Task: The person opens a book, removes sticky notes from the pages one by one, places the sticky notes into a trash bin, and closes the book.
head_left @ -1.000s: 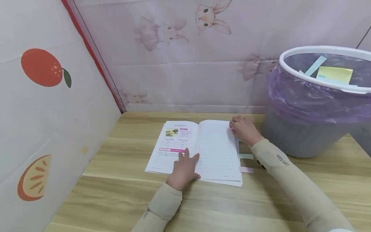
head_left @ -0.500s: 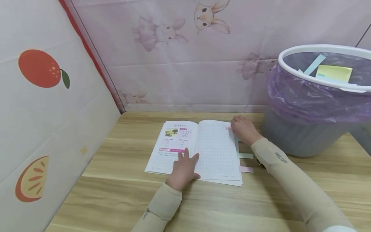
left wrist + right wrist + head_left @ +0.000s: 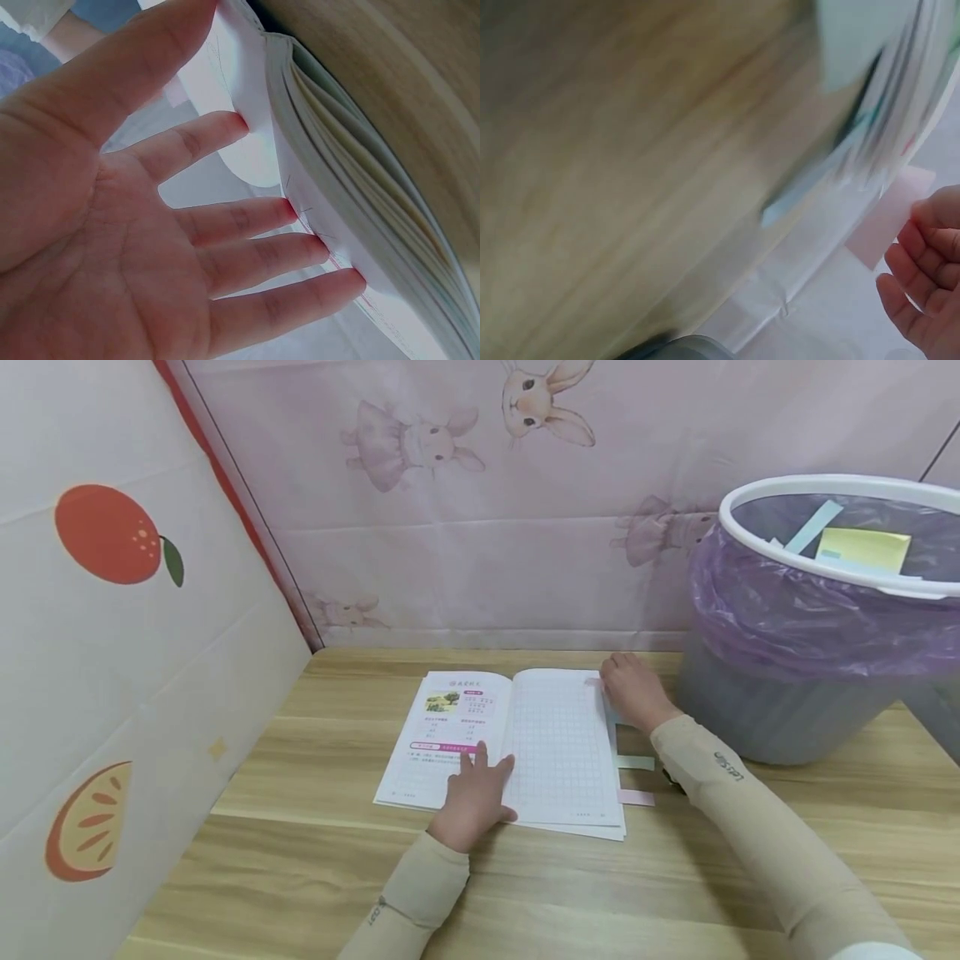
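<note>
An open workbook [image 3: 562,743] lies on the wooden table, a printed page on the left and a grid page on the right. My left hand [image 3: 472,797] rests across its lower middle, fingers straight and spread; the left wrist view shows the fingertips [image 3: 349,281] against the pages. At the top right corner of the grid page is my right hand [image 3: 636,692]. In the right wrist view, its thumb and finger pinch a pink sticky tab [image 3: 889,217] close to the page edges. Whether that tab sticks to the page, I cannot tell.
Beyond the book's right edge stick out a pale green tab [image 3: 636,762] and a pink one below it. A grey bin [image 3: 787,718] with a purple liner stands at the right, a yellow sticky note [image 3: 866,550] and paper strips inside. A rabbit-patterned wall covering [image 3: 450,568] rises behind.
My right hand has shifted slightly right and away at the page corner, and the pink tab came into sight beside its fingers. My left hand has stayed in place on the book.
</note>
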`<state>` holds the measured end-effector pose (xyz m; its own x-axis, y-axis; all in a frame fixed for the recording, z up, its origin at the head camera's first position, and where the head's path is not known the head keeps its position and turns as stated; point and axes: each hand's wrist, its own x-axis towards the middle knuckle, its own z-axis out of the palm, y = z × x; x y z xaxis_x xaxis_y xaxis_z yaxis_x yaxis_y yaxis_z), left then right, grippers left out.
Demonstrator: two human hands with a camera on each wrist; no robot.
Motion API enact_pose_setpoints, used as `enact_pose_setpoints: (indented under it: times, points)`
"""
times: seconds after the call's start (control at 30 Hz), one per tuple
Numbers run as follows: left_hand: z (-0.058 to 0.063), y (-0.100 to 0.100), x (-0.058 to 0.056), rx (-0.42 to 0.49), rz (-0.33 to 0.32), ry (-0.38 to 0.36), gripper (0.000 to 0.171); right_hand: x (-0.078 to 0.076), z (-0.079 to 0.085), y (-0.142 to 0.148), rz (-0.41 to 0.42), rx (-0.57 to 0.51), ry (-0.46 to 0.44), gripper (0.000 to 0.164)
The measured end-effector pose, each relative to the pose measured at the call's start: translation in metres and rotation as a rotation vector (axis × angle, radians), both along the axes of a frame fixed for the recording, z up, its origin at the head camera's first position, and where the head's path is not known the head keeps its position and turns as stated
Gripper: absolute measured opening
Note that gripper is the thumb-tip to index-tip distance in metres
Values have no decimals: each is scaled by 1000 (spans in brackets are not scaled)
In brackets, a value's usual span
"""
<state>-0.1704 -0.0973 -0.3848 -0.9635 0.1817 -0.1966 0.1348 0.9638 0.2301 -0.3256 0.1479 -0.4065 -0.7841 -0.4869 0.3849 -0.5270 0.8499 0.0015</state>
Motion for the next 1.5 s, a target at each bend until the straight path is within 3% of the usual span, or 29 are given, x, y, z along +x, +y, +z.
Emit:
enact_pose_setpoints:
  times: [0.13, 0.23, 0.4, 0.5, 0.6, 0.7, 0.8, 0.87, 0.93, 1.03, 1.1, 1.2, 1.3, 1.4, 1.43, 1.5]
  points:
    - [-1, 2, 0, 10, -3, -5, 75, 10, 12, 4, 25, -124, -16, 7]
    - [-3, 2, -1, 11, -8, 1, 75, 26, 34, 3, 86, -213, 35, 5]
    - [-4, 1, -2, 27, -14, 3, 74, 64, 93, 8, 230, -324, 334, 7]
    - [-4, -1, -3, 31, -13, 7, 74, 87, 134, 22, 244, -366, 506, 7]
    - [-3, -3, -4, 34, -7, 0, 74, 106, 173, 43, 146, -432, 605, 9]
    - [-4, -5, -4, 45, 0, -19, 74, 116, 204, 70, -23, -462, 621, 15]
    - [-4, -5, -3, 48, 1, -26, 75, 118, 227, 97, -252, -424, 534, 21]
    - [-5, -5, -3, 43, -6, -18, 75, 117, 238, 112, -387, -369, 425, 25]
    - [-4, -4, -3, 41, -12, -10, 75, 114, 244, 123, -488, -317, 311, 28]
    - [-4, -2, -3, 48, -20, -2, 74, 109, 247, 136, -533, -257, 188, 28]
    - [-4, -1, -3, 57, -19, -8, 74, 106, 246, 139, -529, -233, 152, 29]
    - [-5, 0, -2, 65, -24, -14, 74, 112, 244, 133, -500, -246, 183, 31]
    - [-6, 1, 0, 61, -31, -15, 74, 133, 235, 111, -375, -329, 328, 31]
    - [-5, 1, 0, 52, -38, -2, 75, 164, 217, 80, -104, -401, 424, 27]
    - [-4, 0, -1, 49, -38, 0, 75, 173, 208, 69, -6, -430, 399, 24]
    - [-3, -1, -3, 45, -37, 5, 75, 181, 189, 49, 129, -496, 225, 22]
